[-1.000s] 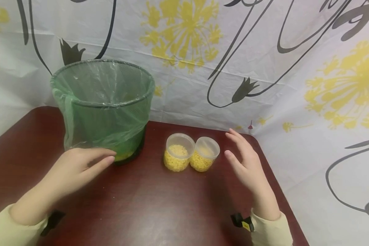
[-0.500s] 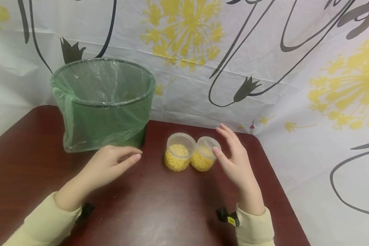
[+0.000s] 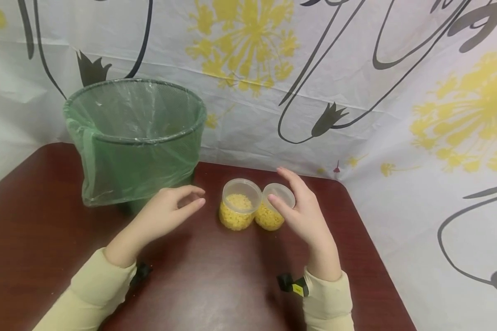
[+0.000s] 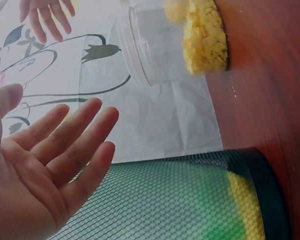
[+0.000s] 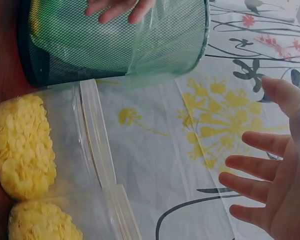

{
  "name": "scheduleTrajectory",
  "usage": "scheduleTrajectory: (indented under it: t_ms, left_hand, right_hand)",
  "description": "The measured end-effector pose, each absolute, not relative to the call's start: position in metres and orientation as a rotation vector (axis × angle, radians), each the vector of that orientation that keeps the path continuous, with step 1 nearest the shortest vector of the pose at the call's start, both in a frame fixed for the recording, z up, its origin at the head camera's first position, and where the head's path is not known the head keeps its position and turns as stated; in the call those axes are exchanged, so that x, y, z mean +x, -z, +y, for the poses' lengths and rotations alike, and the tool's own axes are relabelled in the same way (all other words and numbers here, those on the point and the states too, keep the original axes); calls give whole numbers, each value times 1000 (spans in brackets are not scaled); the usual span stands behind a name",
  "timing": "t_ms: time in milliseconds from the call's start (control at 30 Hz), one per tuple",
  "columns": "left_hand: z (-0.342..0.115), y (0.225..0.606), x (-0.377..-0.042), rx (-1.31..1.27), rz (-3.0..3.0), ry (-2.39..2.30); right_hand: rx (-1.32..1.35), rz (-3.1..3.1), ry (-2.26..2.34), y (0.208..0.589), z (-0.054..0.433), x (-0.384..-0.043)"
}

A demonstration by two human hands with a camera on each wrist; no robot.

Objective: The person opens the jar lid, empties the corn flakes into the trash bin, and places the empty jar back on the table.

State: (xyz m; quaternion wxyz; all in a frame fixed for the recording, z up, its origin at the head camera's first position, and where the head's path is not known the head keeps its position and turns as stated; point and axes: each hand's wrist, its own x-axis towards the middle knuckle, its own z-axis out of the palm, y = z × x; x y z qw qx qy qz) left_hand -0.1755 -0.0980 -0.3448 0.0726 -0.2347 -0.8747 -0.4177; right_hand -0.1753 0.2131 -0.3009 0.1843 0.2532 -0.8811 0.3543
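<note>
Two clear plastic jars stand side by side on the table, both partly filled with small yellow flakes. The left jar looks slightly larger than the right jar. My left hand is raised left of the jars, fingers relaxed and holding nothing. My right hand hovers at the right jar, its thumb overlapping that rim in the head view. In the right wrist view, the spread fingers of this hand are apart from the jars' mouths. The left wrist view shows the left palm bare.
Behind my left hand stands a green mesh waste bin lined with a thin plastic bag. Yellow material shows low in the bin. A white patterned cloth hangs behind the dark red table.
My left hand has moved right, from in front of the bin toward the left jar. My right hand has come left to the right jar. The jars stay in place.
</note>
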Motion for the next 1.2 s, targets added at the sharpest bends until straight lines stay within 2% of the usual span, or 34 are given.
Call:
scheduleTrajectory:
  t_ms: [633, 1033, 1200]
  left_hand:
    - [-73, 357, -211, -667, -2711, 1498]
    - [-71, 370, -215, -697, -2807, 1438]
    - [-68, 374, -215, -720, -2820, 1420]
  right_hand:
    - [601, -2749, -904, 311, 188, -202]
    - [704, -2791, -714, 327, 174, -211]
    - [666, -2857, -659, 335, 171, -214]
